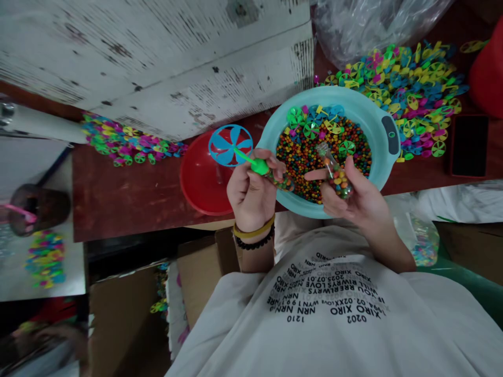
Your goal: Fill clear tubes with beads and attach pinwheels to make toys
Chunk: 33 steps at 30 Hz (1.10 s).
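Note:
My left hand (253, 196) is closed around a small candy-filled bottle (283, 182). Its green cap (259, 166) carries a stick with a blue fan wheel (231, 145) pointing up and left. In my right hand (359, 196) is a second clear bottle (336, 173), tilted, with colourful round candies inside and its ridged neck bare. Both hands are over the near side of a light blue basin (383, 180). Small multicoloured candies (304, 165) lie in it, with several little fan wheels (310, 131) on top at the far side.
A red bowl (200, 180) stands left of the basin. Piles of fan pieces lie at the right (416, 99) and left (133, 141). A white-painted box (236, 78) rises behind. A dark phone-like object (469, 146) and clear plastic bag (365, 26) are at right.

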Motion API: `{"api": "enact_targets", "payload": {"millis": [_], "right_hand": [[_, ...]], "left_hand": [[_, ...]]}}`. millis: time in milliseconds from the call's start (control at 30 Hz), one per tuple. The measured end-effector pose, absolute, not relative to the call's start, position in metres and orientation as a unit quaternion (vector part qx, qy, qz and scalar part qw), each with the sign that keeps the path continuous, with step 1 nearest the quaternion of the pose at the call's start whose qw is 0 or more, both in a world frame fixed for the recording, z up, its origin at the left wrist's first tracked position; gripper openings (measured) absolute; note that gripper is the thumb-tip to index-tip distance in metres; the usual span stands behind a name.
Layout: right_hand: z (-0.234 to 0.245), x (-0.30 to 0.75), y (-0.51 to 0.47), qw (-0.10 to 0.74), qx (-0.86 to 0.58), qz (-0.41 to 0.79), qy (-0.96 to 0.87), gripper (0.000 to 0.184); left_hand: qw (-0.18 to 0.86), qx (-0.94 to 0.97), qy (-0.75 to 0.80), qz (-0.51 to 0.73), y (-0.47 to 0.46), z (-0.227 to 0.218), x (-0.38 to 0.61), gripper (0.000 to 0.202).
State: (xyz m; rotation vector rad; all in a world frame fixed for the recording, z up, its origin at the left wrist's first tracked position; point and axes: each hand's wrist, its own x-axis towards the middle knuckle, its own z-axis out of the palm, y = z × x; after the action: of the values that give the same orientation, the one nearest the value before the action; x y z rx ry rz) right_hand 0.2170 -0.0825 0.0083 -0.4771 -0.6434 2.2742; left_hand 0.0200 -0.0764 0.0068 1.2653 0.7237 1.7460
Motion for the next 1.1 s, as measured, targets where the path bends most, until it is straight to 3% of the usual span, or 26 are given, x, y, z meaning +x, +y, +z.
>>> {"api": "enact_targets", "payload": {"millis": [267, 500, 767, 967, 1100], "right_hand": [[0.008, 0.215, -0.080, 0.330, -0.177, 0.890, -0.262, 0.071], [0.002, 0.217, -0.086, 0.397, -0.176, 0.846, -0.310, 0.063], [-0.016, 0.214, -0.082, 0.481, -0.066, 0.825, -0.289, 0.057], [-0.019, 0.215, -0.077, 0.463, -0.125, 0.827, -0.294, 0.070], [-0.015, 0.214, -0.076, 0.477, -0.121, 0.807, -0.327, 0.051]], "left_hand": [[0.422, 0.508, 0.310, 0.684, -0.076, 0.007, 0.024, 0.024], [0.413, 0.497, 0.328, 0.689, -0.077, 0.003, 0.024, 0.026], [0.424, 0.501, 0.307, 0.689, -0.078, 0.003, 0.024, 0.024], [0.419, 0.521, 0.295, 0.683, -0.076, 0.001, 0.023, 0.025], [0.403, 0.529, 0.317, 0.676, -0.078, 0.003, 0.024, 0.024]]}}
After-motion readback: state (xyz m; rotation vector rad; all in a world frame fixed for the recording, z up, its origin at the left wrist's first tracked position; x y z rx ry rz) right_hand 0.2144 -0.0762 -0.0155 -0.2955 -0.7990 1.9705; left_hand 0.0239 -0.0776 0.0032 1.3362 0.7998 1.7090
